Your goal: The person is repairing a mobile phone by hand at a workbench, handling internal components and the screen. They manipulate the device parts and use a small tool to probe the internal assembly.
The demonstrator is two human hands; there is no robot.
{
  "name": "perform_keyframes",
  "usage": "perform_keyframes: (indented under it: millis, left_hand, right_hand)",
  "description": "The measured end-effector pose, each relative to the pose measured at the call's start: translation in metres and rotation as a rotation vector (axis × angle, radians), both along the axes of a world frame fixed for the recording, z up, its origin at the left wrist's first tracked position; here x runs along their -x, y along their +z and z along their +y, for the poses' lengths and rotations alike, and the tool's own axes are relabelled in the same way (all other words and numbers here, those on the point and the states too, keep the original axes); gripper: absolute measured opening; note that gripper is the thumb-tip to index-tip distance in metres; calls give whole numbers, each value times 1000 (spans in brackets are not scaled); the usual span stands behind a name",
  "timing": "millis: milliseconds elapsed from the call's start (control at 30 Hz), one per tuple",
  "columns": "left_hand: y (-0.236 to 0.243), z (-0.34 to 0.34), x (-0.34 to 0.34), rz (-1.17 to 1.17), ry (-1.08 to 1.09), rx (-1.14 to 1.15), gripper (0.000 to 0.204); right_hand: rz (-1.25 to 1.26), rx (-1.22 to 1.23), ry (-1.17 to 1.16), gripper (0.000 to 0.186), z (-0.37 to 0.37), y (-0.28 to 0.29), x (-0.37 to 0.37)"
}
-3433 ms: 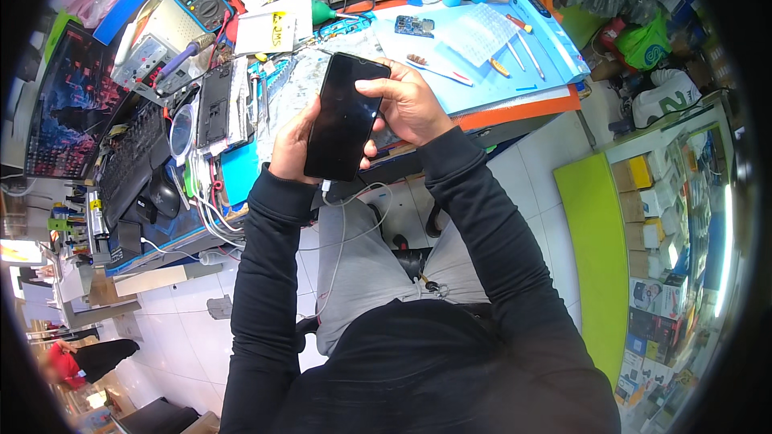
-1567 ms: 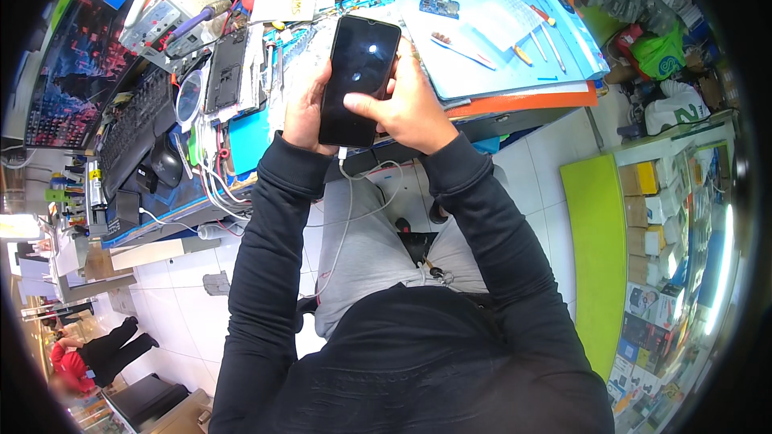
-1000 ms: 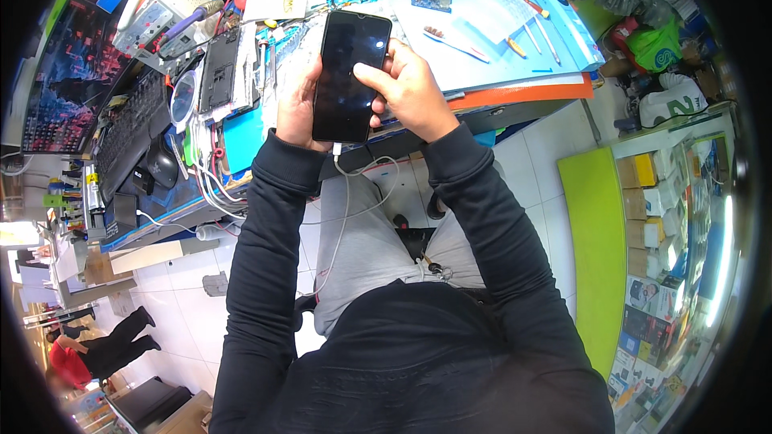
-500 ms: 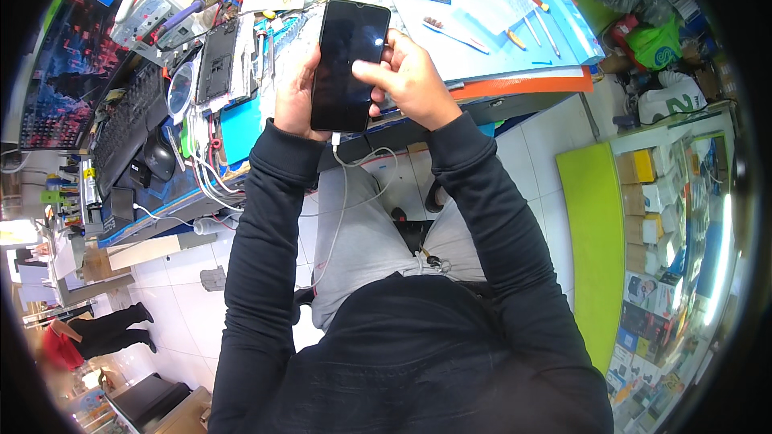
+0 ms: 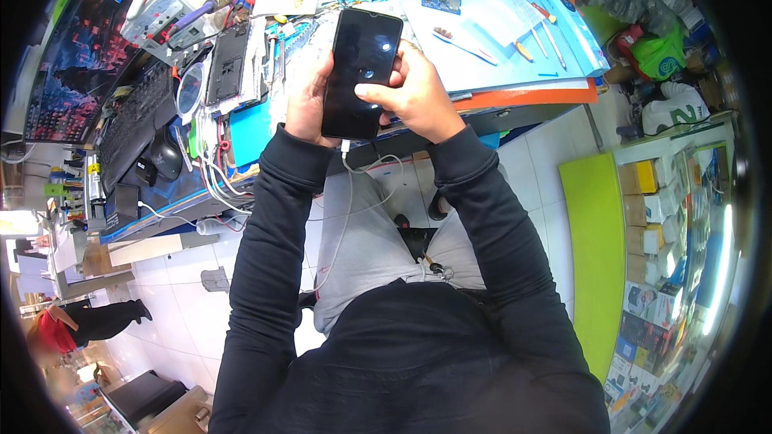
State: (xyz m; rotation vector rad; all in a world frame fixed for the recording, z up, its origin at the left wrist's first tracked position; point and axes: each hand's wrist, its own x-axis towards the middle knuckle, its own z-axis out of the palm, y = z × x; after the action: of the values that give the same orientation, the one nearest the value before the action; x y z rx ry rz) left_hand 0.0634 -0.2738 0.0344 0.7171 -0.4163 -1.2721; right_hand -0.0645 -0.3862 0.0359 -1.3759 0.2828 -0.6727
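A black smartphone [image 5: 358, 52] with a dark, reflecting screen is held upright over the bench's front edge. My left hand [image 5: 307, 106] is closed around its left side and lower corner. Gripping the right edge, my right hand [image 5: 420, 95] has its fingers behind the phone and its thumb on the lower part of the screen. A white charging cable [image 5: 345, 149] is plugged into the phone's bottom end and hangs in a loop over my lap.
Left on the bench are a monitor [image 5: 68, 64], a keyboard [image 5: 137, 100], a mouse [image 5: 166, 150] and a magnifying glass [image 5: 190, 90]. Right lies a light-blue mat [image 5: 474, 64] with brushes, tools and a circuit board [image 5: 441, 2]. A glass display case [image 5: 679, 257] stands at right.
Phone and both hands have shifted slightly right and down in view, along with the bench. My right thumb stays at the screen. The person at far left has moved a little.
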Motion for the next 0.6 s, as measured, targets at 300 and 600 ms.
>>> perform_keyframes:
  millis: [300,600]
  left_hand:
    - [4,3,1,-26,-44,25,62]
    - [-1,3,-4,-12,-60,10,59]
  right_hand:
    - [5,-49,102,25,-10,-3,5]
    - [24,-142,74,28,-7,-1,3]
